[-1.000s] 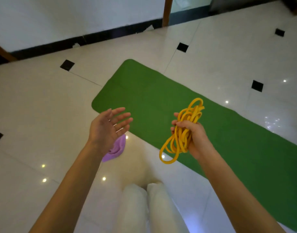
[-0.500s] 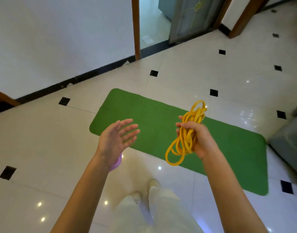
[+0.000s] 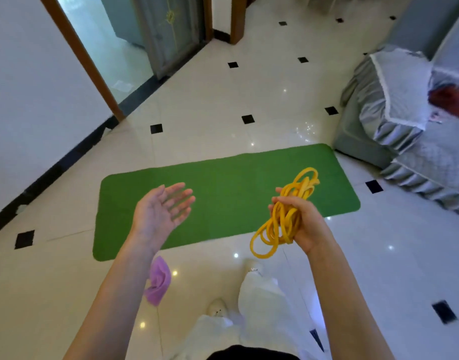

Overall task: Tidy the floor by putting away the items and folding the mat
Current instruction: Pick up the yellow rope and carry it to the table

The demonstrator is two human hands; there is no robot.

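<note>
A green mat (image 3: 236, 193) lies flat and unfolded on the tiled floor in front of me. My right hand (image 3: 305, 224) grips a bundle of coiled yellow rope (image 3: 285, 216) held in the air above the mat's near edge; loops hang below and stick out above the fist. My left hand (image 3: 162, 211) is raised beside it, palm up, fingers straight, holding nothing. A purple cloth (image 3: 159, 281) lies crumpled on the floor near my feet, partly behind my left forearm.
A grey covered sofa (image 3: 405, 131) stands at the right, close to the mat's far corner, with a red item (image 3: 449, 100) on it. A white wall (image 3: 36, 87) and a wooden door frame (image 3: 85, 61) run along the left. My legs and shoes (image 3: 218, 307) are below.
The view has swung right and risen, bringing the sofa and the whole mat into sight. Both hands keep the same pose, the right still gripping the rope, the left still flat.
</note>
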